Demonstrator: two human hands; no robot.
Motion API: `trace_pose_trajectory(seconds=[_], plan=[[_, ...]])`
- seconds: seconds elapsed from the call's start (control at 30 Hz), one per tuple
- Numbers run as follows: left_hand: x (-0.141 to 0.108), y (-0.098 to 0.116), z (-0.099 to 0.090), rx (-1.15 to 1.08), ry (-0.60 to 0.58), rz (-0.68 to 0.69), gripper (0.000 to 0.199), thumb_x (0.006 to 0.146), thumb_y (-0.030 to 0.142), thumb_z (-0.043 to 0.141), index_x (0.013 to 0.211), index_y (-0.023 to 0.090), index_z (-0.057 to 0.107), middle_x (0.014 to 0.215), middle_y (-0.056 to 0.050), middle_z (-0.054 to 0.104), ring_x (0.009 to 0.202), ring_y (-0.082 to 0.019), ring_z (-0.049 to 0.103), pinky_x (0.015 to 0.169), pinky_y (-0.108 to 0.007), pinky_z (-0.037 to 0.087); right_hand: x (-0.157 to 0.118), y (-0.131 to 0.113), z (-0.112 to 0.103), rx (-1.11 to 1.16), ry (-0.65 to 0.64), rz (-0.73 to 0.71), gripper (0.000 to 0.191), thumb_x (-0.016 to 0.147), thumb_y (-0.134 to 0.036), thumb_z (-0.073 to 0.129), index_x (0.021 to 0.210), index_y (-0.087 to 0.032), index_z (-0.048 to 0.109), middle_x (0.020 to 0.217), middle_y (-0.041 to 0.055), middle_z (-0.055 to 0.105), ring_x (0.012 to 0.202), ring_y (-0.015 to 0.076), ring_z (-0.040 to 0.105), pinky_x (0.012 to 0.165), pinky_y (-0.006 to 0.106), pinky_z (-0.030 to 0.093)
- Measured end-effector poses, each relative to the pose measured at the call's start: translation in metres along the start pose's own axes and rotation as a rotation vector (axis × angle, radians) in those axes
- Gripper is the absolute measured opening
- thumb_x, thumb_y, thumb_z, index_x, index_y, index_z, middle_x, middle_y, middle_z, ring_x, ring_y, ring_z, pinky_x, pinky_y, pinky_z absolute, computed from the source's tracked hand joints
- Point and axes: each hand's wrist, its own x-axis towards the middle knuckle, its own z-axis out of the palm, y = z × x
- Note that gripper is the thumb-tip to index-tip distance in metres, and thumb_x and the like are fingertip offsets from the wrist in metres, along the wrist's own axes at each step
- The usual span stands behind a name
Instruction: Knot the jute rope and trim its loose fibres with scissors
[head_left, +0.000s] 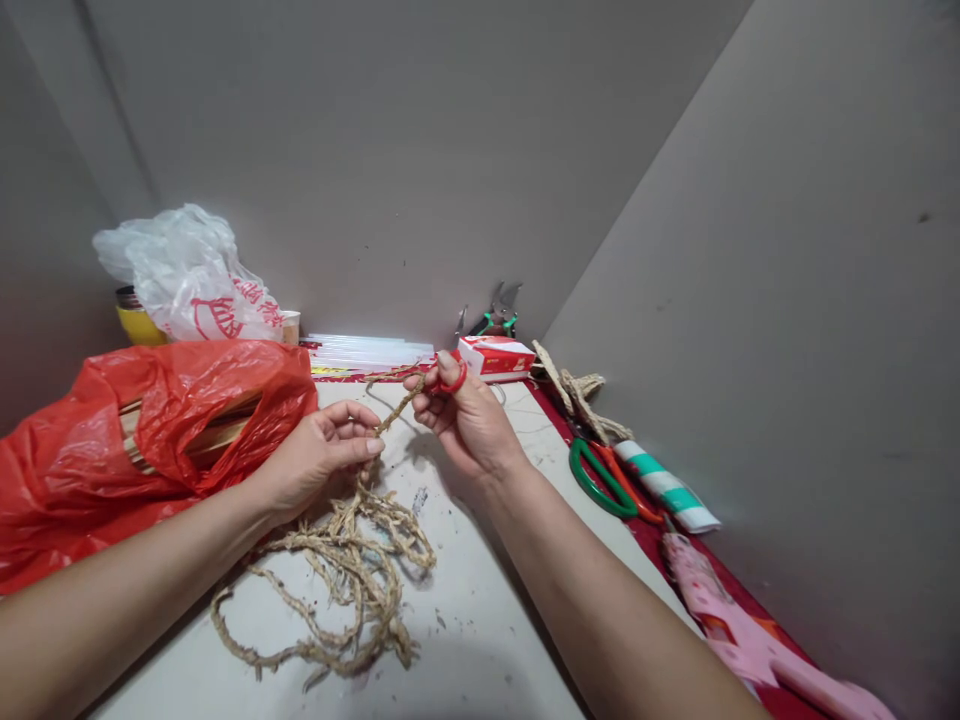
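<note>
A tan twisted straw cord lies in loose loops on the pale tabletop, and one end rises between my hands. My left hand pinches the cord between thumb and fingers, just above the pile. Higher and to the right, my right hand is closed on the upper part of the cord. Something with a red ring sits at its thumb and index finger; the rest of that item is hidden by the fingers.
At left are a red plastic bag holding wooden strips and a white bag. Clear sticks, a red-white box and pruners line the back. Along the right lie green-handled scissors, a striped roll and a pink glue gun.
</note>
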Motion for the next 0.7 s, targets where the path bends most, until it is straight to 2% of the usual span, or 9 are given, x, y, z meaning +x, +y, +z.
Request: trace_pose_trajectory(seconds=[0.27, 0.47, 0.63, 0.7], plan=[[-0.001, 0.001, 0.004, 0.112, 0.101, 0.084, 0.024, 0.068, 0.023, 0.074, 0.087, 0.017, 0.061, 0.061, 0.003, 0.057, 0.049, -0.006, 0.047, 0.047, -0.017, 0.036, 0.001, -0.003, 0.000, -0.050, 0.068, -0.083, 0.034, 0.067, -0.047, 0.072, 0.066, -0.017, 0.057, 0.068, 0.0005, 0.068, 0.048, 0.0060, 0.057, 0.047, 0.016, 0.047], [-0.004, 0.003, 0.011, 0.125, 0.172, 0.156, 0.025, 0.070, 0.026, 0.072, 0.092, 0.017, 0.063, 0.053, 0.006, 0.048, 0.043, -0.004, 0.037, 0.043, -0.017, 0.028, -0.002, 0.000, 0.002, -0.044, 0.017, -0.089, 0.034, 0.069, -0.047, 0.072, 0.066, -0.017, 0.058, 0.072, 0.0006, 0.070, 0.053, 0.0069, 0.061, 0.052, 0.017, 0.049], [-0.005, 0.003, 0.013, 0.116, 0.193, 0.120, 0.021, 0.066, 0.025, 0.075, 0.083, 0.014, 0.066, 0.053, 0.005, 0.049, 0.043, -0.004, 0.038, 0.043, -0.017, 0.028, -0.002, 0.000, 0.002, -0.072, -0.015, -0.100, 0.035, 0.071, -0.049, 0.070, 0.068, -0.016, 0.060, 0.077, 0.0020, 0.071, 0.057, 0.0082, 0.063, 0.057, 0.020, 0.052], [-0.003, 0.001, 0.010, 0.051, 0.160, 0.082, 0.021, 0.068, 0.024, 0.074, 0.083, 0.014, 0.065, 0.049, 0.007, 0.045, 0.041, -0.003, 0.034, 0.041, -0.016, 0.024, -0.001, 0.000, 0.000, -0.128, -0.023, -0.101, 0.036, 0.069, -0.051, 0.070, 0.069, -0.016, 0.060, 0.081, 0.0027, 0.070, 0.059, 0.0092, 0.064, 0.056, 0.020, 0.051]])
